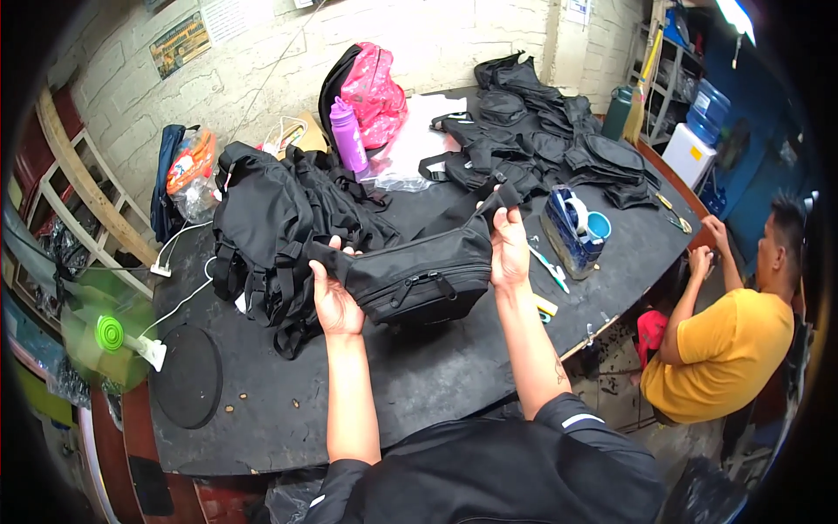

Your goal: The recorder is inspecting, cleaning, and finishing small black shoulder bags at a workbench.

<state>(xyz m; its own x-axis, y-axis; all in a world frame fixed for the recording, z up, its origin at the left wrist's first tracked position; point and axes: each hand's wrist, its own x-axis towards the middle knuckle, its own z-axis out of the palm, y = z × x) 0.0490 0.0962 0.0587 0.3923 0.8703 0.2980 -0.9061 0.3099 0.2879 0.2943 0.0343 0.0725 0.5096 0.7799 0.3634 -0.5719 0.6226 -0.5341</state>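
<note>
Between my two hands stretches a black waist bag [429, 278], held up over the dark table with its zippered front facing me. My left hand [337, 301] grips its left end, thumb on the near side. The right end is pinched by my right hand [509, 247], where a strap end sticks up above the fingers. Two zipper pulls hang on the front. Just beyond my left hand is a heap of black backpacks [266, 201] with dangling straps and buckles.
More black bags [559, 131] cover the table's far right. A purple bottle [349, 140] stands by a pink backpack [375, 96]. A blue tape holder [567, 231] is right of my hands. A green fan [109, 334] sits left; a person in yellow [720, 349] is at the right.
</note>
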